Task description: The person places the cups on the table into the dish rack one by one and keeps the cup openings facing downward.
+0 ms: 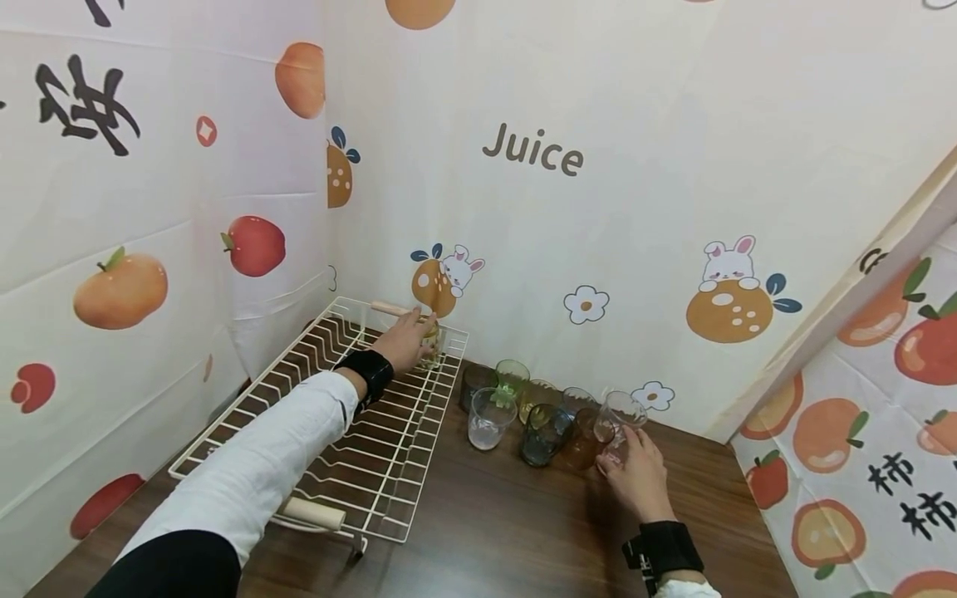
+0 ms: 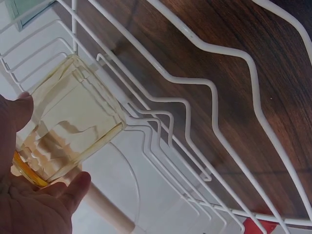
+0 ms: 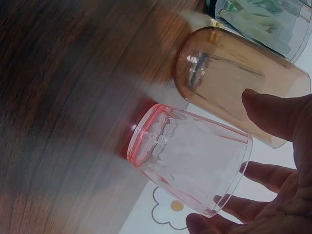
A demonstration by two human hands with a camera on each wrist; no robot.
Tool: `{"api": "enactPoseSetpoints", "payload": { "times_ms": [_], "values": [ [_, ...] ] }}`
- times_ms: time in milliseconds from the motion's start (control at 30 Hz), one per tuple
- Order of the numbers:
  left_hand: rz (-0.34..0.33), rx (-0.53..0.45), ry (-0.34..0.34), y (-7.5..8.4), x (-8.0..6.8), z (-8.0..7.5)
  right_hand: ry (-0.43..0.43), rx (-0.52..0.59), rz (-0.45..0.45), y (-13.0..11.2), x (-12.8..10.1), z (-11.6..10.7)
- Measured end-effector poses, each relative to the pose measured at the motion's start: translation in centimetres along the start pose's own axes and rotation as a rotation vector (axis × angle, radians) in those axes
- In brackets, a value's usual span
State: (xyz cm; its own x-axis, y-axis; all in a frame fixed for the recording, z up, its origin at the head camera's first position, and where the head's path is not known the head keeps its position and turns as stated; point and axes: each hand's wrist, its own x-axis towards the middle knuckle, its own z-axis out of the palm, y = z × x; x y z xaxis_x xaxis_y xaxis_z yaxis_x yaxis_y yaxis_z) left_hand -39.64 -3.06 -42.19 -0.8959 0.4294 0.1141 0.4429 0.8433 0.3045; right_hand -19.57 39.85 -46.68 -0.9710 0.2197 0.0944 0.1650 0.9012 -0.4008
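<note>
At the far end of the white wire rack, my left hand holds a pale yellow glass by its thick amber base. The glass is upside down, its rim toward the wires, with the thumb on one side and fingers on the other. My right hand reaches around the rim of a pink-based clear glass standing upright on the table. Its fingers lie along the far side of the rim, while the thumb is apart from this glass and overlaps a brown glass beside it.
Left of the pink-based glass stand several more glasses, among them a clear one, a dark blue-grey one and a green one. Wooden handles sit at the rack's ends. A printed cloth wall rises behind the table.
</note>
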Motion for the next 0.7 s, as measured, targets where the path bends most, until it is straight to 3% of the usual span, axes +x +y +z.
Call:
{"api": "enactPoseSetpoints", "payload": {
  "times_ms": [367, 700],
  "values": [
    [-0.015, 0.041, -0.016, -0.14, 0.55, 0.65, -0.021, -0.022, -0.011, 0.32, 0.46, -0.04],
    [-0.015, 0.034, -0.009, -0.27, 0.63, 0.96, 0.013, -0.080, -0.042, 0.90, 0.59, 0.06]
  ]
}}
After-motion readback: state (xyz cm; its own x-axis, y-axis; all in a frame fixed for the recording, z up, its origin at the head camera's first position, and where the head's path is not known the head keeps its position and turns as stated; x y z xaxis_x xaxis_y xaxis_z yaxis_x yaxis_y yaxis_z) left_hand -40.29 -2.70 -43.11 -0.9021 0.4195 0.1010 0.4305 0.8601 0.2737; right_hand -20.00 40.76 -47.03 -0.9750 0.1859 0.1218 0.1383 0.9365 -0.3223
